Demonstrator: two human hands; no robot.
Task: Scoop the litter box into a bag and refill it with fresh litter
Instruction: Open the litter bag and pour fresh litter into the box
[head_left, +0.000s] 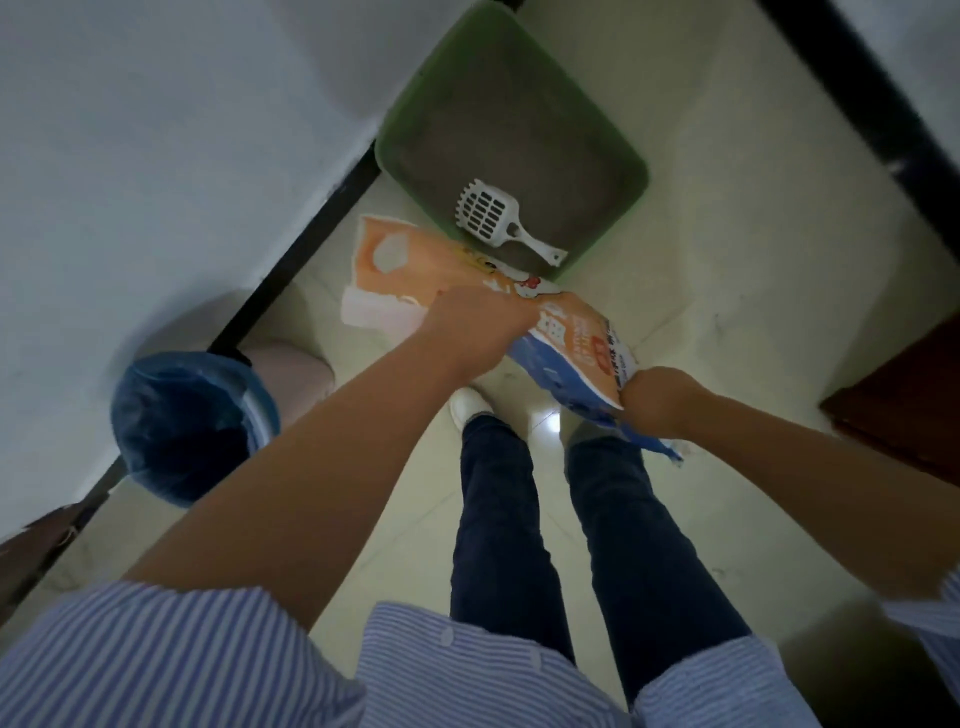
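I'm looking down at both arms stretched out over the floor (727, 218). My left hand (480, 325) is curled around the upper middle of the litter bag (571, 338), and my right hand (655, 397) is clenched on its lower end, so the bag hangs tilted between them, off the floor, just above my feet. The bag is orange with a white patch and an oval cut-out handle at its far end, blue along the near end, with printed lettering I can't read through the blur. Its far end points toward the litter box (613, 156).

The litter box is a green plastic tray sitting on the pale tiled floor against the wall's dark baseboard. It holds grey-brown litter. A white slotted scoop (488, 215) lies in the near corner, head on the litter, handle resting toward the rim.

To my left, near the wall, stands a bin (192, 421) lined with a blue bag, well apart from the tray.
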